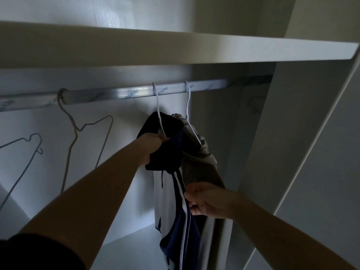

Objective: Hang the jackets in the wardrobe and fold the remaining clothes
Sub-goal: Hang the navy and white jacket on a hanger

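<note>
A navy and white jacket (175, 191) with white stripes hangs on a white wire hanger (158, 108) hooked over the wardrobe rail (116, 95). My left hand (153, 147) grips the jacket's dark collar at the shoulder, touching the hanger wire. My right hand (206, 201) pinches the jacket's striped edge lower down. Right behind it a beige jacket (202, 158) hangs on a second white hanger (188, 106), partly hidden by the navy one.
Two empty wire hangers are at the left: a pale hanger (74, 129) on the rail and a grey hanger (29, 145) further left. A shelf (194, 47) runs above the rail. The wardrobe's side panel (292, 133) stands close on the right.
</note>
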